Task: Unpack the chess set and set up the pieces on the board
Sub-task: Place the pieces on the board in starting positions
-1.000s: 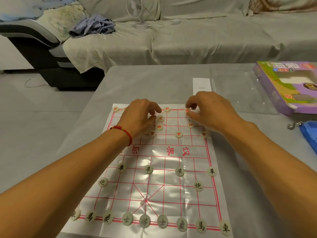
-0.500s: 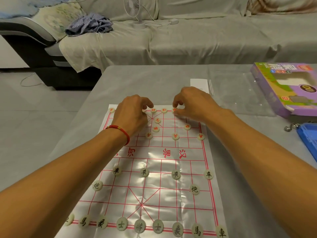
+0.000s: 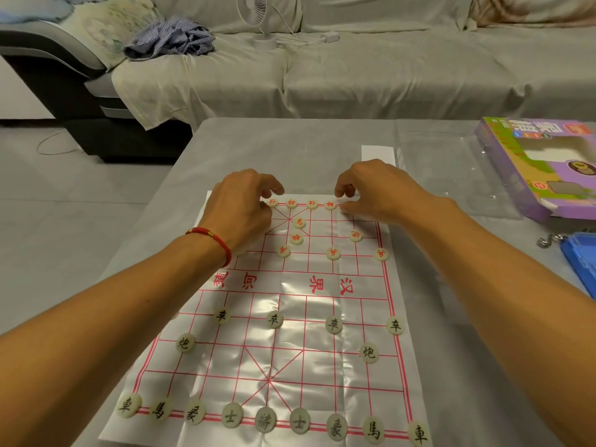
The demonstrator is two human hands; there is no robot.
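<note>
A glossy paper chess board (image 3: 290, 343) with red lines lies on the grey table. Black-lettered pieces stand in order on the near side, with a full near row (image 3: 265, 419). Red-lettered pieces sit on the far side. Several are in the far row (image 3: 311, 204) and two loose ones (image 3: 297, 230) lie just below it. My left hand (image 3: 240, 209), with a red wrist cord, pinches a red piece (image 3: 273, 201) at the far row. My right hand (image 3: 377, 190) hovers by the far row's right part with curled fingers. Whether it holds a piece is hidden.
A purple game box (image 3: 532, 166) lies open at the right, with a blue lid (image 3: 580, 262) and metal keys (image 3: 548, 241) nearer me. Clear plastic wrap (image 3: 451, 175) and a white slip (image 3: 377, 153) lie beyond the board. A sofa (image 3: 387, 69) with a small fan (image 3: 258, 14) stands behind the table.
My right hand set a red piece into the far row and drew slightly right of it. My left hand shifted up to the far row. The view moved a little closer.
</note>
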